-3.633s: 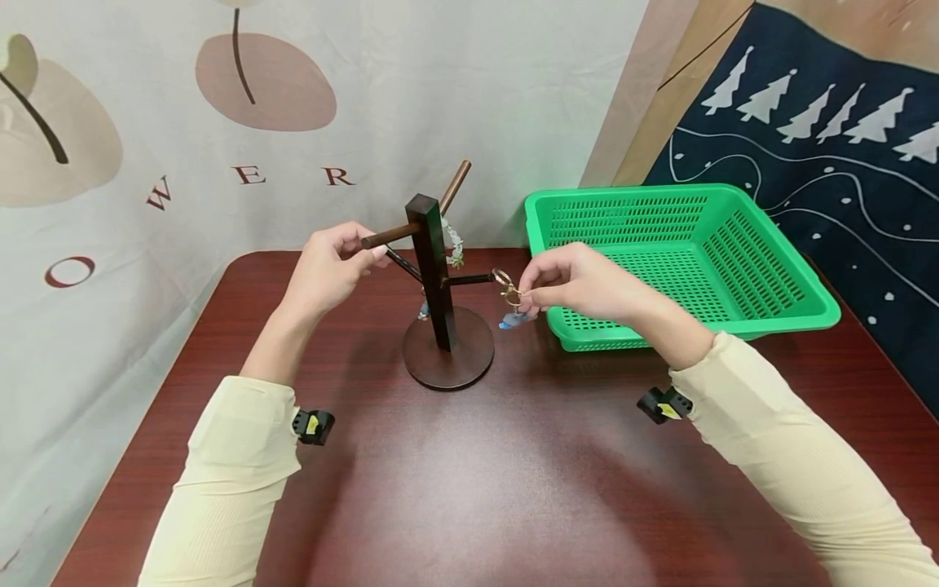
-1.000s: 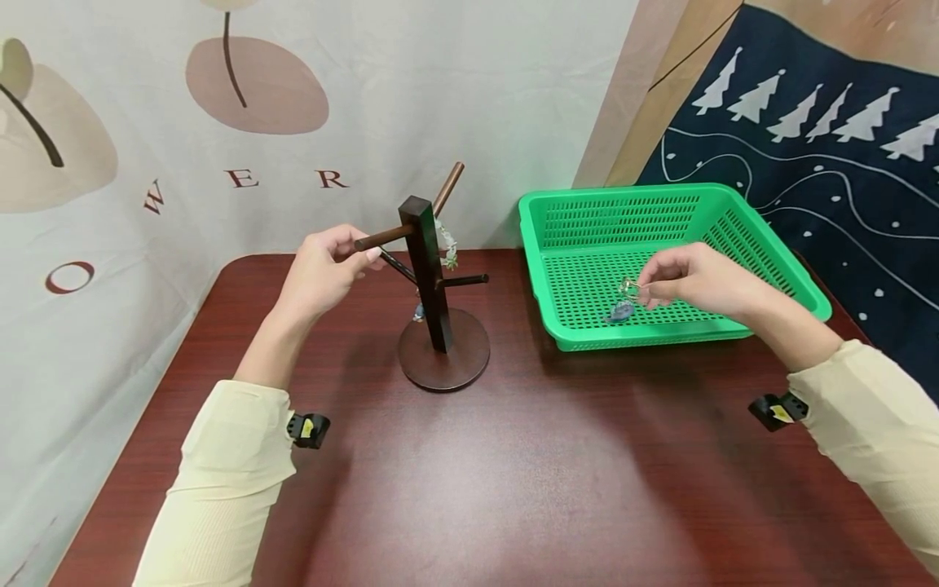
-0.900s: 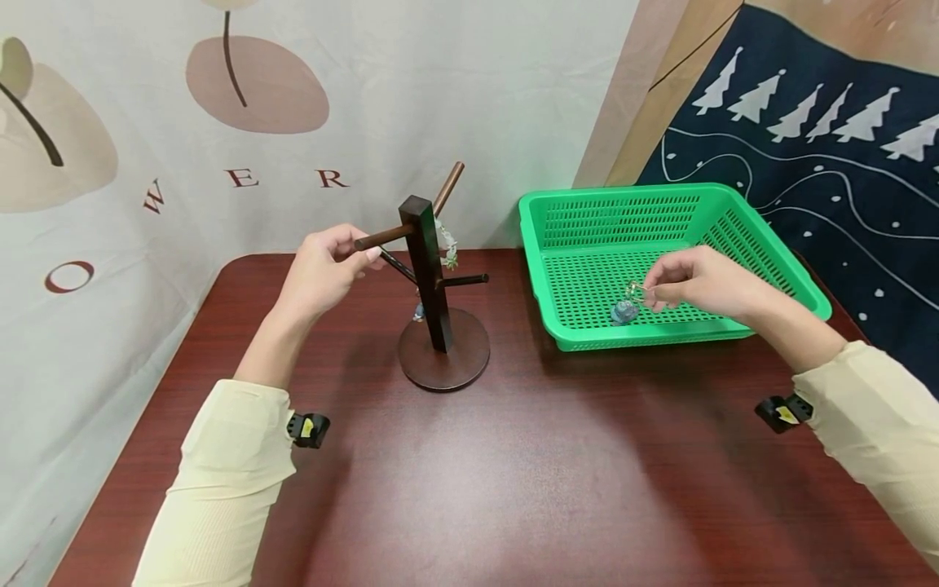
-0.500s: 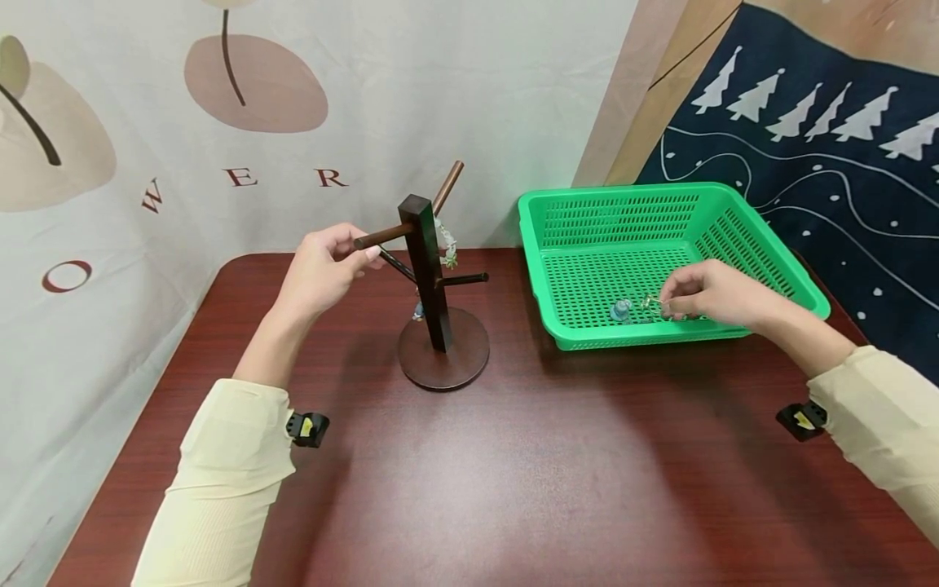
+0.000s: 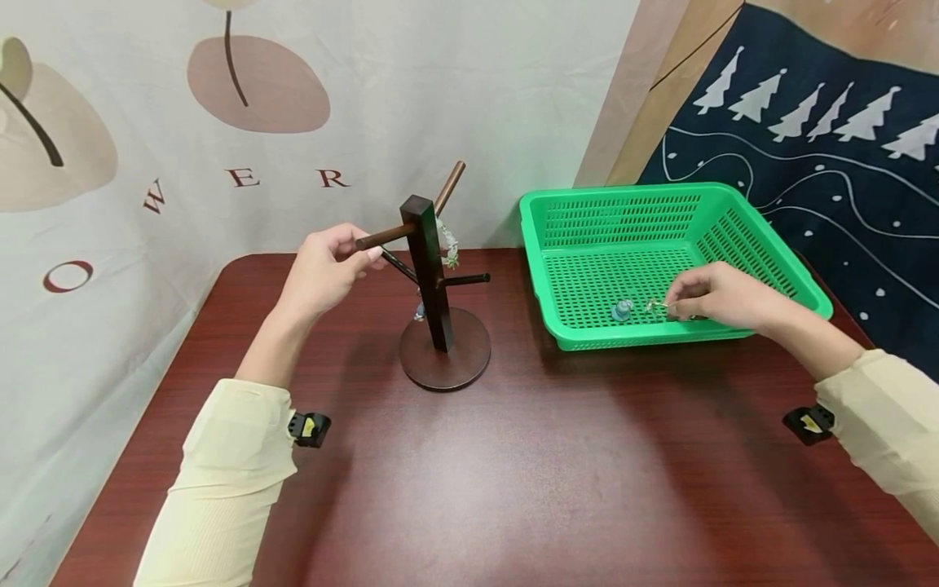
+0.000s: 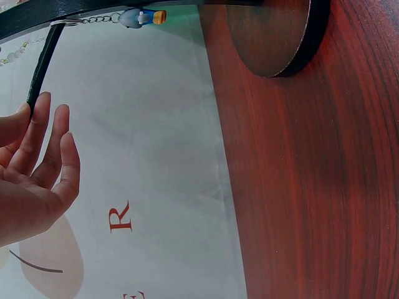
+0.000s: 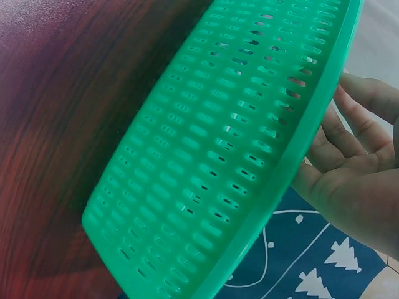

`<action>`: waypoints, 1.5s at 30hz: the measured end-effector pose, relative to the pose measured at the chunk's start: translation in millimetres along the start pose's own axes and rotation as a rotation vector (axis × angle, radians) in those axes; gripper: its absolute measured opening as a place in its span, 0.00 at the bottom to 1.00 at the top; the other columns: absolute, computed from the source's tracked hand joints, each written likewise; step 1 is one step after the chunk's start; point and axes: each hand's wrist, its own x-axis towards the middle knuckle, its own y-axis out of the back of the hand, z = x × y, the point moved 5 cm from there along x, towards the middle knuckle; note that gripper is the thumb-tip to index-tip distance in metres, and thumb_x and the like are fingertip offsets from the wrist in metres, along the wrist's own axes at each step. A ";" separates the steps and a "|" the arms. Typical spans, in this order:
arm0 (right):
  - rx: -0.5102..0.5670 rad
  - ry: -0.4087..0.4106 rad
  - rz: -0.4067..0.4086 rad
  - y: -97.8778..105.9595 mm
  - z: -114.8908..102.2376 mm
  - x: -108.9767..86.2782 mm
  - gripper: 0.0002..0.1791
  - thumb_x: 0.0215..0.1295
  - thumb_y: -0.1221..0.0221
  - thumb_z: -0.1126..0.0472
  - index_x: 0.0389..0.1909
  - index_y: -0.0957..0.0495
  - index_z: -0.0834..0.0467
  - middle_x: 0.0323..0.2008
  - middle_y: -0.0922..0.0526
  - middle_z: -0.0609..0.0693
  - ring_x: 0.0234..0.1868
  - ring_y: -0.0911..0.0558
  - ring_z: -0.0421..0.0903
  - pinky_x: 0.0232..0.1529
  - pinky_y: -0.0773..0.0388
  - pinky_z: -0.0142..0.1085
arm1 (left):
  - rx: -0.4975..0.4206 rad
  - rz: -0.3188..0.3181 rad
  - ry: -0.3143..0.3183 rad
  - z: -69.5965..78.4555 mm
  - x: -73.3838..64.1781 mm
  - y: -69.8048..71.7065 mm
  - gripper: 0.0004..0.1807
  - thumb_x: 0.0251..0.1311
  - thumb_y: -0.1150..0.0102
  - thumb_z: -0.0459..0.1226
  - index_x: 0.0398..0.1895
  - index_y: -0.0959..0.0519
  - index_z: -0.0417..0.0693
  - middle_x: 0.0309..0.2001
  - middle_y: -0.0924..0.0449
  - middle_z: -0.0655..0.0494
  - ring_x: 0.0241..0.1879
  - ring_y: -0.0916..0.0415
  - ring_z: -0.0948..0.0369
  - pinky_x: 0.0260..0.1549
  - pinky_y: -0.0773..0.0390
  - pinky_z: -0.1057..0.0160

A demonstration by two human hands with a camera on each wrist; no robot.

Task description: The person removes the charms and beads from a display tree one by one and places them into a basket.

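My left hand pinches the end of a thin dark peg on a dark wooden stand, between thumb and index finger; the other fingers spread loosely. From that peg, close to the post, hangs a small blue charm keychain on a metal chain. My right hand reaches low inside the green basket, fingertips pinching the gold ring of a keychain whose blue figure rests on the basket floor. In the right wrist view, the basket wall hides those fingertips.
A pale beaded bracelet hangs behind the post from the upper rear peg. The lower right peg is bare. The stand's round base sits on the reddish-brown table, with a printed cloth behind it.
My right hand has carried the blue keychain from the tip of the stand's right peg rightward and down into the basket. My left hand keeps its pinch on the peg.
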 end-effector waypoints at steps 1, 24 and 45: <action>0.005 0.001 0.000 0.7 -0.1 -0.4 0.04 0.62 0.46 0.68 0.33 0.23 0.63 0.27 0.21 0.52 0.26 0.26 0.43 0.26 0.30 0.34 | -0.002 0.000 0.003 -0.1 0.0 0.0 0.08 0.61 0.44 0.37 0.33 0.24 0.39 0.28 0.18 0.53 0.29 0.26 0.63 0.31 0.29 0.67; 0.029 -0.027 0.041 21.9 -30.9 -0.9 0.09 0.63 0.44 0.63 0.40 0.23 0.63 0.31 0.18 0.51 0.32 0.21 0.43 0.35 0.25 0.34 | 0.012 -0.027 0.003 0.4 -1.7 0.1 0.10 0.61 0.45 0.38 0.36 0.24 0.38 0.31 0.18 0.49 0.29 0.28 0.63 0.31 0.30 0.67; 0.122 0.101 0.023 10.1 -69.4 16.6 0.10 0.63 0.44 0.64 0.41 0.23 0.66 0.32 0.18 0.52 0.32 0.20 0.45 0.35 0.23 0.33 | 0.000 -0.001 0.019 -0.2 0.2 0.0 0.07 0.61 0.45 0.36 0.34 0.23 0.40 0.28 0.18 0.54 0.29 0.27 0.62 0.29 0.30 0.67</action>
